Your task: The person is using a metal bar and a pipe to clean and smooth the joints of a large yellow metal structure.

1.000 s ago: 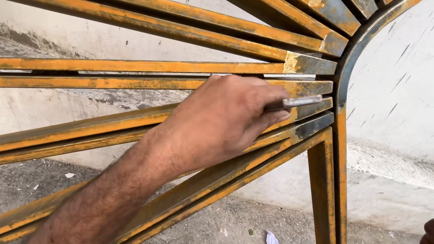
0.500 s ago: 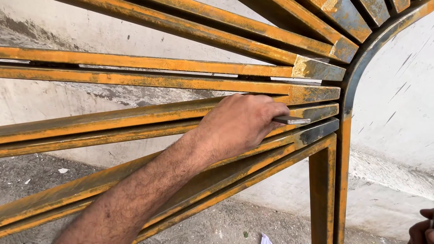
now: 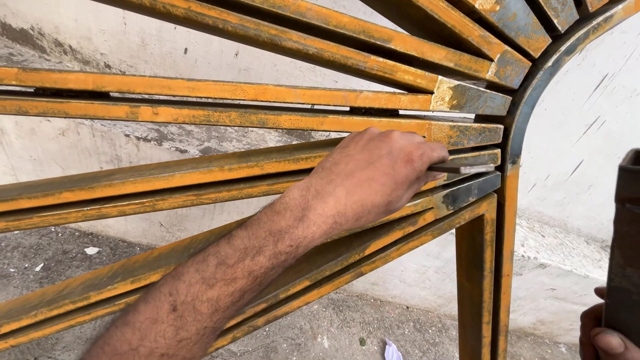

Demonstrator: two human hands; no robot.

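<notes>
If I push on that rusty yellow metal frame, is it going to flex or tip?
Probably stiff: the frame is square steel bars joined to a curved upright. Likely heavy, since the bars are many and long. Its flaking paint and rust suggest a rough, non-slippery surface where the left hand presses a thin metal strip.

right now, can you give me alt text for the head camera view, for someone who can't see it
A left hand holds a thin flat metal strip against the rusty orange bars of a metal frame whose bars fan out from a curved upright. At the lower right edge, a right hand grips a dark metal piece; a pale wall and gritty ground lie behind.
</notes>
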